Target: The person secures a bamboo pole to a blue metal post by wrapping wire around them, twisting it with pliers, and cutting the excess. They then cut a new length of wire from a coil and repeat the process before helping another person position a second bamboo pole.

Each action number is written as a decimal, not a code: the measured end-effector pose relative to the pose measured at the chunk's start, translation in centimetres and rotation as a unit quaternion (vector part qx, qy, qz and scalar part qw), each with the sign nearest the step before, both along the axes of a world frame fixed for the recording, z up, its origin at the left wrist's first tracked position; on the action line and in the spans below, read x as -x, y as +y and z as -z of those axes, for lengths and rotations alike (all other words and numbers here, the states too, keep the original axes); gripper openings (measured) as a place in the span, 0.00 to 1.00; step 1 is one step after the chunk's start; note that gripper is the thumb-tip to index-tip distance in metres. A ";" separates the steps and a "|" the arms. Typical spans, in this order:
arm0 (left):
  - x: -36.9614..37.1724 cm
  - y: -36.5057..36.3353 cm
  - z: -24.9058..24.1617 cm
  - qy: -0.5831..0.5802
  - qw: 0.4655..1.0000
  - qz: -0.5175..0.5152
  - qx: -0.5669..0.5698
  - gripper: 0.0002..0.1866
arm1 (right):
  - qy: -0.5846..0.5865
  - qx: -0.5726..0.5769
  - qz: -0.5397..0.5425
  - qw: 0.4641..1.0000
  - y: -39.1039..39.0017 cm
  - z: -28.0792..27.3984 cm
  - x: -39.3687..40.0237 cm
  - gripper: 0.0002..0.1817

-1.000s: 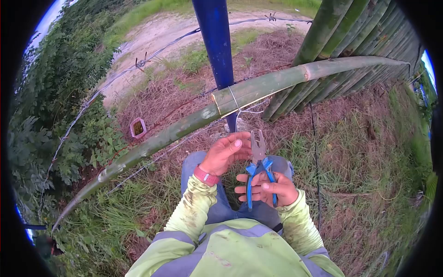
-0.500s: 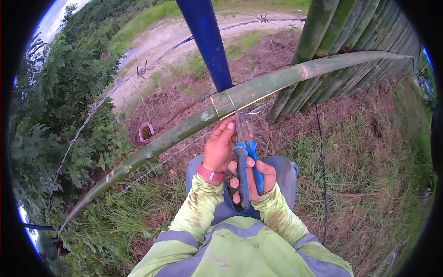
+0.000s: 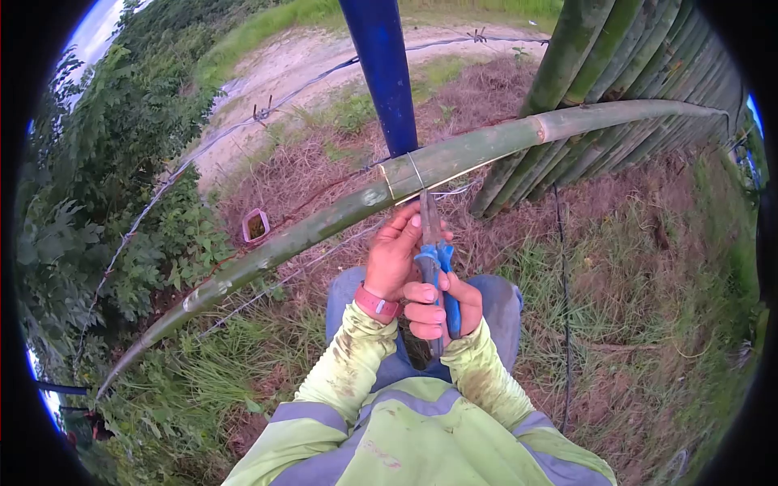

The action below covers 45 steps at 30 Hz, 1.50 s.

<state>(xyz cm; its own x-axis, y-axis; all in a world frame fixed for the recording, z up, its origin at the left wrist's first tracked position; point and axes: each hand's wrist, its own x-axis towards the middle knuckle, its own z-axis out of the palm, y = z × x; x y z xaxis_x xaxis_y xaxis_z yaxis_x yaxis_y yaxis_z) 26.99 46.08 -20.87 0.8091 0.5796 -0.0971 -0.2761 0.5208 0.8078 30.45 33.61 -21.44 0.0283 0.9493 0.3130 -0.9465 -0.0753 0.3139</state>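
My right hand is wrapped round the blue-handled pliers, whose jaws point up at a thin wire looped over a green bamboo pole. My left hand, with a red band at its wrist, is closed beside the jaws, just under the pole; whatever its fingertips hold is hidden. The pole crosses in front of a blue post, and the wire sits near where they meet. Beside a cut edge, two bamboo pieces overlap.
Upright bamboo poles form a fence at the upper right. Barbed wire runs across the upper left. A small pink-rimmed container lies on the ground left of the pole. A dark cable hangs at right.
The pliers' handles have come closer together as my right hand's fingers closed round them. The pole, post and wire appear slightly further right in view.
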 end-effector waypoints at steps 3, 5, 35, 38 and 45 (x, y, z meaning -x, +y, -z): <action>0.6 0.5 2.3 0.031 0.999 -0.033 0.022 0.14 | -0.248 0.162 0.043 0.954 -1.0 -2.0 -2.0 0.10; 1.6 0.7 2.9 0.030 0.998 -0.026 0.046 0.14 | -0.477 0.313 0.097 0.815 -1.7 -2.6 -3.0 0.11; 1.4 0.4 -1.3 0.012 0.995 -0.100 0.011 0.09 | -0.078 -0.019 0.007 0.997 -0.2 1.9 -0.7 0.12; 1.2 0.0 -1.4 0.021 0.994 -0.110 -0.017 0.08 | -0.063 -0.021 0.014 0.998 -0.2 1.8 -0.2 0.12; 1.1 -0.1 -1.1 0.035 0.992 -0.119 -0.022 0.07 | -0.062 -0.004 0.021 0.998 -0.3 2.0 0.1 0.11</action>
